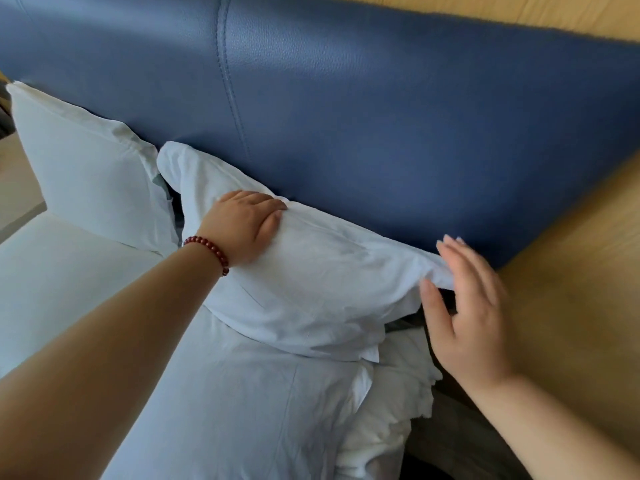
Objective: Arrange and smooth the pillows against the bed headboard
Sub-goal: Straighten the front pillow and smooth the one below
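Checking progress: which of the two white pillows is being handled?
The slumped, creased pillow nearer the camera: left hand grips its top, right hand touches its corner. The far pillow stands untouched against the headboard.

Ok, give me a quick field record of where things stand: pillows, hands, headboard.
left pillow: upright, leaning on the headboard
right pillow: slumped against the headboard, creased
left hand: fingers curled over the right pillow's top edge; bracelet on the wrist
right hand: open, fingers straight, at the right pillow's right corner; contact unclear
sheet: crumpled below the right pillow
status: right pillow not yet smoothed
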